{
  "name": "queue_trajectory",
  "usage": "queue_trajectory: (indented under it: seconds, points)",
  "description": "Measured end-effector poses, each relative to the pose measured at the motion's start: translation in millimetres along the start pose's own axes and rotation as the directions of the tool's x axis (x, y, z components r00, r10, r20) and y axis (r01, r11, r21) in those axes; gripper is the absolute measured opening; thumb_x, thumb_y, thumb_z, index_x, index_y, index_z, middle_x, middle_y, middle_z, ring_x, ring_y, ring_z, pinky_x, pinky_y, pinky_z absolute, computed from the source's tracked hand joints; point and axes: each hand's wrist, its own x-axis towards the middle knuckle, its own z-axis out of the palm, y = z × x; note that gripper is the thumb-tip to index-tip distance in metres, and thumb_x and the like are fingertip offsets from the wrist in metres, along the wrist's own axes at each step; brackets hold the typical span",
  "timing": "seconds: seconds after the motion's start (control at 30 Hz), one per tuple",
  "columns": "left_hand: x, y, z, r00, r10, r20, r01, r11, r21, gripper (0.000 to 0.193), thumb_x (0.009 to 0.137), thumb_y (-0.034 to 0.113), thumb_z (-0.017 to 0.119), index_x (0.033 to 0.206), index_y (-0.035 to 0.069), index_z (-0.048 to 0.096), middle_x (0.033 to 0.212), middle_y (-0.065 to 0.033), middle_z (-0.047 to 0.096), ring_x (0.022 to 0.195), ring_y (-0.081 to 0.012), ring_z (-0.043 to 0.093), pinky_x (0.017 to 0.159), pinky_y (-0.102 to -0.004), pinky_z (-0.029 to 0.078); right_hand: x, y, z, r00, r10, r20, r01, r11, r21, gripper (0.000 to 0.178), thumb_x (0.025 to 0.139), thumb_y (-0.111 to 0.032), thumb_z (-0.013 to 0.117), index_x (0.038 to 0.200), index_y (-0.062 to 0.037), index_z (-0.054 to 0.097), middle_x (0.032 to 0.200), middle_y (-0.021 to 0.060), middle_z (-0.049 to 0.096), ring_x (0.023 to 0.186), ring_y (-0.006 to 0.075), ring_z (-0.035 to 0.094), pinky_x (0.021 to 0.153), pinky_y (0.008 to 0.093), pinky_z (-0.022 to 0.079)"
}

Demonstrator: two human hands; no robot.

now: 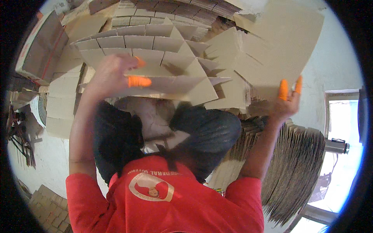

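Note:
A partly assembled cardboard divider grid (145,56) of slotted strips stands upright in front of me, with one cross strip at its right. My left hand (114,73), slightly blurred, is over the grid's near left part; its orange-covered thumb and finger are apart with nothing visible between them. At the right, my right hand (286,105), with orange covers on two fingers, grips the near corner of a large slotted cardboard sheet (287,42), raised and tilted. Part of the grip is hidden. More slotted sheets (227,54) lie beside the grid, under the raised sheet.
Stacked cardboard strips (163,15) lie behind the grid. An open-sided cardboard box (40,48) stands at the far left, near flat cardboard pieces (62,101). A long row of cardboard sheets (297,163) sits by my right arm. A metal flask (336,146) is near the bright doorway.

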Motion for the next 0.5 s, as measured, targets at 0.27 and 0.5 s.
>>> queue_trajectory:
  seconds: [0.27, 0.5]
  points:
    - [-2, -9, 53, 0.990, 0.132, -0.058, -0.134, 0.990, -0.039, 0.015, 0.076, 0.017, 0.069, 0.086, 0.007, 0.069, 0.078, -0.0130, 0.067, 0.076, -0.0332, 0.064, 0.064, -0.0441, 0.049, 36, -65, -16, 0.857, -0.136, 0.497, -0.048, 0.939, 0.340, 0.054, 0.082, -0.004, 0.072, 0.133, -0.0013, 0.054, 0.079, -0.0083, 0.053, 0.067, 0.0022, 0.041, 0.069, 0.0148, 0.039]
    - [0, -10, 56, 0.995, 0.098, 0.003, -0.097, 0.994, -0.052, 0.017, 0.079, 0.015, 0.068, 0.092, 0.004, 0.070, 0.090, -0.0123, 0.069, 0.083, -0.0332, 0.065, 0.071, -0.0418, 0.052, 19, -89, 16, 0.816, -0.177, 0.550, -0.102, 0.893, 0.439, 0.053, 0.082, -0.014, 0.071, 0.132, -0.0043, 0.056, 0.088, -0.0052, 0.040, 0.061, 0.0087, 0.037, 0.058, 0.0233, 0.040]
